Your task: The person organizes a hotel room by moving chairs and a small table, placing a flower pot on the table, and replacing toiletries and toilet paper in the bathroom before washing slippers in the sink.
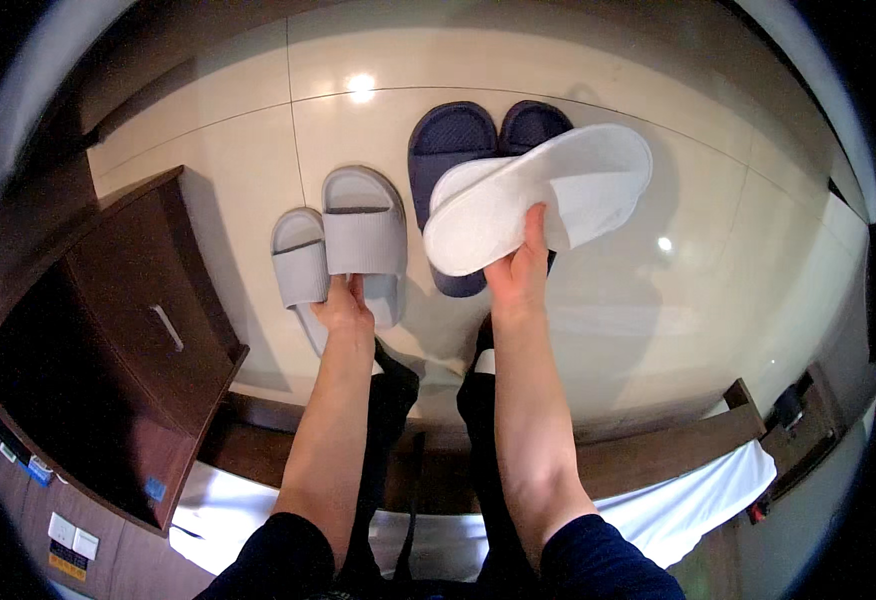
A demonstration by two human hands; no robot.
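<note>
My left hand [346, 304] is at the heel side of a pair of grey slide slippers, its fingers at the ribbed strap of the right slide [366, 244] and gripping where the two meet. The left slide [300, 271] looks smaller and lower; whether either is off the floor is hard to tell. My right hand [520, 262] grips a pair of white closed-toe slippers [483, 214], thumb on the upper one's insole. They are held tilted above a pair of dark navy slippers [449, 169] and partly cover them.
Cream floor tiles [220, 150] reflect the lights. On the left stands a dark wooden cabinet [119, 300] with an open compartment and a handle. Below my arms is a bed edge with a wooden frame [670, 446] and white sheet [697, 502]. Wall switches [73, 536] sit lower left.
</note>
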